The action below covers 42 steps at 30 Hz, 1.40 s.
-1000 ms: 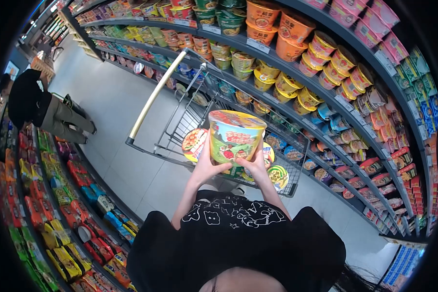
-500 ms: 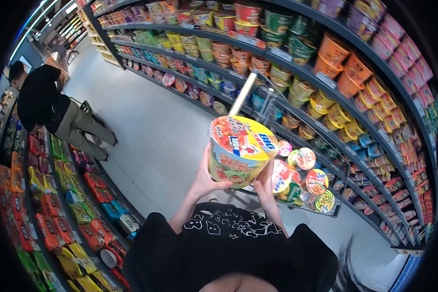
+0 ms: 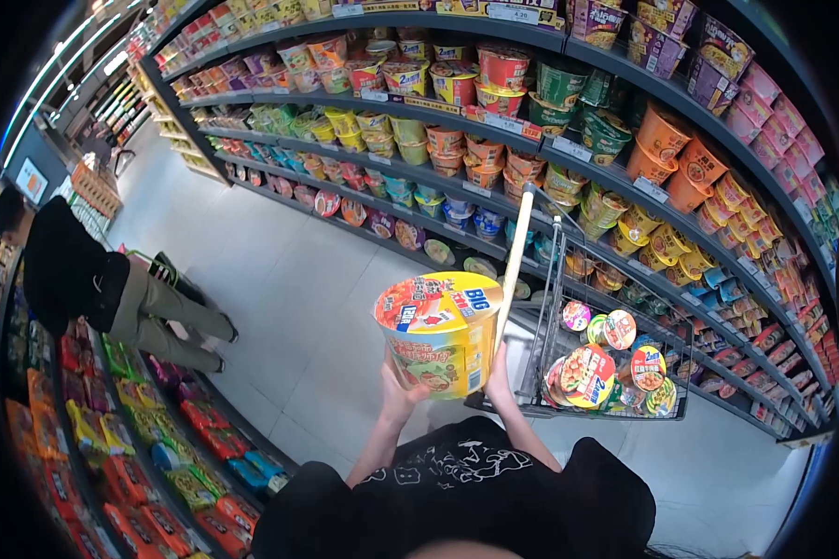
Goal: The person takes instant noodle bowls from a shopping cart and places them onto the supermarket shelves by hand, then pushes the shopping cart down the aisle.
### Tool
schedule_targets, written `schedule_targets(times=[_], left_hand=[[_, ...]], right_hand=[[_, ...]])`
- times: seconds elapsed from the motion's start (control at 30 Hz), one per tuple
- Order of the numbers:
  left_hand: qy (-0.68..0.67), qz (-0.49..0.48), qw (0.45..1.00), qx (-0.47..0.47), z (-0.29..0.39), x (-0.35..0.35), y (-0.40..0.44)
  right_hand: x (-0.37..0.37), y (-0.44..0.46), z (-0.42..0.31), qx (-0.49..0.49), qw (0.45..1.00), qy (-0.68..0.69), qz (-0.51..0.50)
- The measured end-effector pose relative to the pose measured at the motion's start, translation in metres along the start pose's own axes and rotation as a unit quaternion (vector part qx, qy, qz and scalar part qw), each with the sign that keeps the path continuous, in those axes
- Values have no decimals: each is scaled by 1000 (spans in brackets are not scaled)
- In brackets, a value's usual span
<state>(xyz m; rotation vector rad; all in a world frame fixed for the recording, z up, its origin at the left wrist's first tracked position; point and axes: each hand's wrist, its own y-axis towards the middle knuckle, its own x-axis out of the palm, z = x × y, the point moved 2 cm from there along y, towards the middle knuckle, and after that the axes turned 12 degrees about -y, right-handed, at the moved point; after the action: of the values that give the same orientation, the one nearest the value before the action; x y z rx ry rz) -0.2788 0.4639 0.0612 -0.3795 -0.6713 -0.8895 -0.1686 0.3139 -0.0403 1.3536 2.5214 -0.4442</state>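
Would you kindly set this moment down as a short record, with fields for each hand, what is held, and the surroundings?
Held: large tub, lid printed red and yellow with "BIG"
Left hand: on the tub's lower left side
Right hand: on its right side
Cart: to the right, holding several round-lidded tubs
Right shelves: rows of tubs, many stacked
Other person: dark top, standing by the left shelves
Floor: pale tiles
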Motion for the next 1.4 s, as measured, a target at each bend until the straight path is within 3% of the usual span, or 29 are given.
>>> schedule_targets(times=[0.07, 0.13, 0.23, 0.33, 0.4, 0.47, 0.53, 0.7, 0.8, 0.87, 0.93, 1.0, 1.07, 1.13, 1.3, 1.4], left_hand=[[-25, -9, 999, -23, -2, -6, 11], [-14, -18, 999, -47, 1, -8, 24], [4, -45, 995, -90, -6, -15, 46], [-18, -98, 985, -142, -22, -17, 71], [-47, -136, 973, -178, -29, -11, 87], [-16, -158, 966, -205, -33, -9, 93], [-9, -186, 955, -229, -42, -13, 101], [-36, -246, 924, -290, -73, -18, 108], [-17, -227, 935, -272, -84, -19, 98], [8, -254, 951, -176, -79, -9, 96], [11, -269, 944, -191, -79, -6, 94], [85, -306, 939, -132, -89, -19, 93], [94, -326, 927, -159, -90, -20, 93], [136, -354, 917, -127, -98, -33, 93], [265, -433, 861, -25, -91, -33, 98], [203, -445, 866, -108, -88, -21, 93]], right_hand=[[2, -1, 1, 25, 994, -92, 44], [4, -4, -41, 95, 994, -29, 55], [7, -2, -40, 46, 996, -12, 75], [11, -1, -36, 38, 993, -68, 90], [16, 4, -13, 71, 993, -26, 91], [28, -1, 2, -17, 978, -164, 125], [35, 7, 1, -31, 972, -183, 143], [41, 11, -9, 73, 974, -102, 189], [33, 3, -18, 194, 944, -37, 263], [18, 1, -25, 235, 907, 94, 335], [-2, -1, -42, 119, 870, 330, 346], [-13, -15, -77, 101, 870, 411, 252], [-11, -25, -93, 125, 877, 376, 273], [-1, -33, -100, 160, 881, 367, 253], [5, -51, -94, 92, 820, 514, 235], [0, -56, -92, 164, 832, 457, 268]])
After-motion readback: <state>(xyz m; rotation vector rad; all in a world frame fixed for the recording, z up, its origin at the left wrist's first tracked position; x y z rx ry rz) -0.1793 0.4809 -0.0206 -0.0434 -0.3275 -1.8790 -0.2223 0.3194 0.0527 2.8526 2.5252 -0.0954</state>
